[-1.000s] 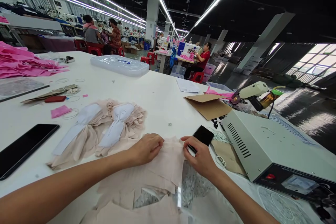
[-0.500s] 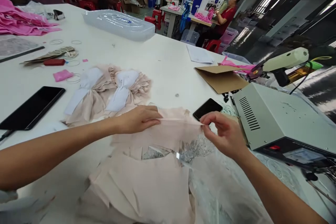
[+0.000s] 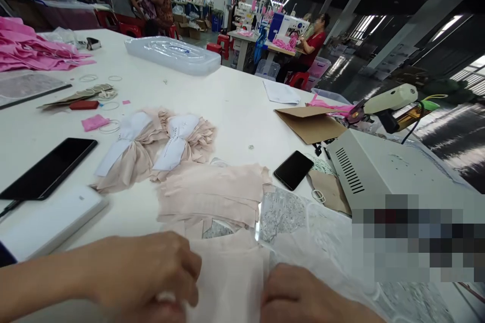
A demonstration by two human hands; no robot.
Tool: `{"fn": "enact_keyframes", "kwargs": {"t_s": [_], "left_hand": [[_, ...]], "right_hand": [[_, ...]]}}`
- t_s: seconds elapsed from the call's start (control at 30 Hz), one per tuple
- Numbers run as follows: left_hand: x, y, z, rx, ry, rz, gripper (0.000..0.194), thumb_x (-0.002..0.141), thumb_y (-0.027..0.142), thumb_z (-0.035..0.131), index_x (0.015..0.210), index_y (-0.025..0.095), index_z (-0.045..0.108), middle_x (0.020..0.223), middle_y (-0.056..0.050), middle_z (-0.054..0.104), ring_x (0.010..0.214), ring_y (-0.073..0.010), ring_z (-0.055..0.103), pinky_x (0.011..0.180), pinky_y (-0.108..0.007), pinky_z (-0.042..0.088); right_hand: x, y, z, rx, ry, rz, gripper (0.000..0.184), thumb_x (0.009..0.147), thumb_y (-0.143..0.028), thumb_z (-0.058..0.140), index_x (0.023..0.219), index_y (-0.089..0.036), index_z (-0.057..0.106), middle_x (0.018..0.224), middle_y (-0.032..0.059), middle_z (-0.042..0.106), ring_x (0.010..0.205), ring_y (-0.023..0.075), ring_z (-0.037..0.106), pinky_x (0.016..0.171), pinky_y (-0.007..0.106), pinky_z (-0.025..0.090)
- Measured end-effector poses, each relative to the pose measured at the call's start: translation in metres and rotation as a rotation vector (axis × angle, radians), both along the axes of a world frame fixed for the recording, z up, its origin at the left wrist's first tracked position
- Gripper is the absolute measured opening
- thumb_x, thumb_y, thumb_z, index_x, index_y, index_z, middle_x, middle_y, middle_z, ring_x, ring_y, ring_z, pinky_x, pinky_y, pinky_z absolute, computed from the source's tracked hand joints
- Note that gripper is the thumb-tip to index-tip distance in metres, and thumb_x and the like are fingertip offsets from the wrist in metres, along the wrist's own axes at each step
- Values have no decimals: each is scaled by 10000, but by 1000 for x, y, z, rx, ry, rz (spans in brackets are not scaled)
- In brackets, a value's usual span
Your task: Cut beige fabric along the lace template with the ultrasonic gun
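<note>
The left hand (image 3: pixel 153 272) and right hand (image 3: pixel 297 295) flank a beige fabric piece (image 3: pixel 229 265), whose near end runs out of view. The left hand's fingers curl at its left edge; whether they pinch the cloth cannot be told. The right hand bends at the right edge, blurred and cut off by the lower border, its fingertips and any hold hidden.

Just beyond lies a stack of beige pieces (image 3: pixel 212 194) with ragged edges, partly over a grey speckled surface (image 3: pixel 282 214). 2 banded beige bundles (image 3: pixel 176 144) sit at its far left. A white box (image 3: pixel 62 217) and a large phone (image 3: pixel 56 169) border the left forearm; a smaller phone (image 3: pixel 293 170) lies right of the stack, near a grey metal housing (image 3: pixel 379 166) whose front is masked by mosaic.

The widest free run of white tabletop (image 3: pixel 242 111) stretches from the bundles to the brown cardboard (image 3: pixel 308 123). Past the table, 2 people sit at left and 1 at a sewing machine (image 3: pixel 288 28).
</note>
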State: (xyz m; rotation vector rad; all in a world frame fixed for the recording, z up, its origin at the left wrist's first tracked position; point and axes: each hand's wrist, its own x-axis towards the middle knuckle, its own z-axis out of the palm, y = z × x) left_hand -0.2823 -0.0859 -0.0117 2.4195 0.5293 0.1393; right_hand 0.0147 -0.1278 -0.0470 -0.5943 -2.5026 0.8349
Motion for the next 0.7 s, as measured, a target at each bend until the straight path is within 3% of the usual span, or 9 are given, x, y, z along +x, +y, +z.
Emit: {"fn": "enact_keyframes", "kwargs": {"t_s": [0.03,0.07,0.17,0.2,0.27,0.33,0.43,0.53,0.7], "left_hand": [[3,12,-1,-81,-14,-19,216,944,226,511,837,270,693,764,-13,679,672,-138,644,642,-194,497],[6,25,-3,-99,-23,61,247,960,203,471,873,252,697,815,-24,681,706,-140,651,649,-199,492],[21,71,-16,87,15,468,228,940,237,483,1041,195,683,1097,-70,667,939,-188,655,815,-255,495],[26,85,-22,141,77,581,266,935,267,495,1129,184,656,1188,-88,638,1036,-217,629,891,-294,478],[34,109,-35,183,122,635,350,910,303,534,1209,139,614,1219,-138,616,1083,-268,606,924,-363,466],[40,125,-45,201,149,633,342,857,317,602,1140,131,647,1106,-136,652,1016,-281,623,868,-366,486],[44,134,-53,212,162,614,161,836,262,599,908,164,705,899,-79,675,861,-239,644,760,-311,492],[43,132,-56,213,144,609,184,862,190,525,785,177,692,818,-49,662,802,-207,638,725,-283,475],[39,129,-62,246,75,619,137,871,244,557,888,165,667,944,-75,648,931,-228,611,819,-312,471]], "right_hand": [[1,10,-1,-37,7,-92,114,898,-219,529,892,-254,637,822,34,701,736,144,659,645,248,532],[2,22,0,-72,4,-213,122,891,-210,530,904,-247,646,843,39,700,759,148,659,655,252,539],[2,72,-1,-111,-37,-584,176,877,-214,512,970,-229,661,924,52,706,782,169,659,716,314,560],[1,91,-4,-102,-43,-637,244,869,-209,504,1065,-215,648,1024,78,701,816,186,663,748,353,564],[-3,127,-12,-95,-64,-658,378,847,-176,500,1211,-202,598,1196,117,656,954,225,659,822,413,557],[-8,157,-19,-98,-95,-625,449,808,-131,545,1249,-210,582,1288,120,613,1125,249,603,945,445,506],[-13,184,-24,-132,-150,-529,346,815,-184,650,1159,-203,624,1215,92,645,1096,229,614,940,434,505],[-15,191,-24,-148,-174,-483,213,887,-321,627,1029,-163,640,1061,56,667,949,186,642,850,407,532],[-8,183,-23,-111,-128,-499,186,888,-338,615,858,-154,624,888,18,649,855,164,622,804,375,513]]}}
